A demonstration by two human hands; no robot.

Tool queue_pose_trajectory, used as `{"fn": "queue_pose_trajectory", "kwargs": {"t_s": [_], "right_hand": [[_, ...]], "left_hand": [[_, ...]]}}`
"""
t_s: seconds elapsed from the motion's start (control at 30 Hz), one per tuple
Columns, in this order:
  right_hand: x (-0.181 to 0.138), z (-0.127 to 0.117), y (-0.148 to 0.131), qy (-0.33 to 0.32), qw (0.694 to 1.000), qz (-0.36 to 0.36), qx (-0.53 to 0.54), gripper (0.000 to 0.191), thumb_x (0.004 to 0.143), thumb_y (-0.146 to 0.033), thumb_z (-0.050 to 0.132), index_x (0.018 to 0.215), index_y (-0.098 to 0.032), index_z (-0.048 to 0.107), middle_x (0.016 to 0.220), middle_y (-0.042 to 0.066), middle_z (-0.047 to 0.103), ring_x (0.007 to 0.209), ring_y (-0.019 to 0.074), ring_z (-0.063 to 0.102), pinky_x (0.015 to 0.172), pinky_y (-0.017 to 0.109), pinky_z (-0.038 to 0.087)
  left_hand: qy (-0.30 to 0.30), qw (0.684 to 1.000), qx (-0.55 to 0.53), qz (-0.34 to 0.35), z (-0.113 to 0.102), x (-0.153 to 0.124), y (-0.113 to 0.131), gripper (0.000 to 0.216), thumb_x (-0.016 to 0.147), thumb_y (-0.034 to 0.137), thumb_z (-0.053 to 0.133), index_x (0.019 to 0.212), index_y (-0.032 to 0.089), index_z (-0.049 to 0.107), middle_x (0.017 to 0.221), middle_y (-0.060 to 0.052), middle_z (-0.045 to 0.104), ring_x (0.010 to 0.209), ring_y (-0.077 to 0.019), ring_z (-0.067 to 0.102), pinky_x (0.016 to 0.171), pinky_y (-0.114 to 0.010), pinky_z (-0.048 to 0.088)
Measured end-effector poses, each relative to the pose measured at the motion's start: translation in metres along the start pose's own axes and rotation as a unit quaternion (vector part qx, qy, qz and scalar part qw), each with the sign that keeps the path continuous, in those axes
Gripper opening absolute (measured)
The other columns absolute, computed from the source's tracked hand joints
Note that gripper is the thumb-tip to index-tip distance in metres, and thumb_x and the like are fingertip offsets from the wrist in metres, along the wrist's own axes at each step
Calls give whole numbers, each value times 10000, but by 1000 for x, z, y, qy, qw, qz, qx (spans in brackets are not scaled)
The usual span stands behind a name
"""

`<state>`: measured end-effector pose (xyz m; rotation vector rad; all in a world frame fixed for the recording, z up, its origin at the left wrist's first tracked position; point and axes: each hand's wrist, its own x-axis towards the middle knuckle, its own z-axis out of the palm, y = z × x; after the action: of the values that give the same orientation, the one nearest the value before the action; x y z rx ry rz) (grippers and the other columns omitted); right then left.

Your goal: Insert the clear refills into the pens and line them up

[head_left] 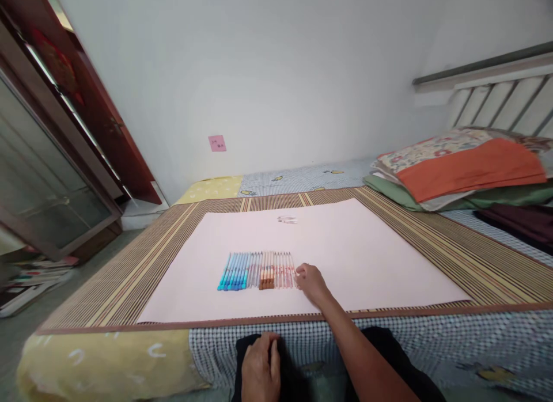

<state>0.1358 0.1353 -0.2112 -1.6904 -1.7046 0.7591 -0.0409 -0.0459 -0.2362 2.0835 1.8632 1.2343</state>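
A row of several pens [257, 270] lies side by side on a pale pink sheet [345, 258]: blue ones at the left, orange-capped in the middle, pinkish at the right. My right hand [310, 281] reaches to the right end of the row, fingers curled and pinched at the last pen. My left hand [260, 367] rests flat on a black cloth [285, 361] at the bed's near edge, fingers together and stretched out. A small clear object [287, 220] lies farther back on the sheet.
The sheet lies on a striped woven mat [129, 269] over a bed. Folded blankets and pillows [466, 169] are stacked at the right. A dark wooden cabinet [56, 160] stands left, with books [26, 281] on the floor. A pink note [216, 143] sticks on the wall.
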Motion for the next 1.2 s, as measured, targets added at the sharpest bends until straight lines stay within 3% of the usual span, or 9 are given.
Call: {"fn": "queue_pose_trajectory", "kwargs": {"t_s": [0.43,0.67,0.93,1.03,1.2], "right_hand": [[-5,0,-2,1,1000,-21,17,131,781,-97,550,744,-167,655,760,51,712,715,161,641,642,240,407],[-4,2,2,-1,999,-30,18,136,804,-113,542,792,-162,669,808,62,728,754,162,659,681,239,435],[-5,6,14,4,998,-43,38,274,754,-140,614,1014,-141,701,972,98,734,889,200,683,778,264,496],[-7,8,19,-9,997,-63,47,330,710,-151,670,1038,-145,703,993,93,723,881,198,683,785,264,514],[-7,11,23,-7,995,-87,41,313,733,-121,612,1027,-143,717,993,101,704,899,200,668,817,273,506]], "left_hand": [[-25,999,2,-24,-8,3,4,257,982,238,435,923,233,685,804,-49,724,723,-218,684,687,-312,496],[-28,999,4,-31,-9,2,2,236,975,228,456,932,238,688,808,-39,722,725,-212,680,686,-306,492],[-18,1000,8,-23,-8,1,-4,252,980,231,437,925,228,683,793,-48,722,713,-210,682,673,-298,486],[-13,1000,12,-19,-8,-1,-10,259,979,231,430,922,223,683,800,-48,724,710,-204,677,673,-297,479],[-20,999,18,-39,-9,-4,-19,256,981,242,429,931,227,680,807,-40,722,726,-198,671,686,-296,473]]}}
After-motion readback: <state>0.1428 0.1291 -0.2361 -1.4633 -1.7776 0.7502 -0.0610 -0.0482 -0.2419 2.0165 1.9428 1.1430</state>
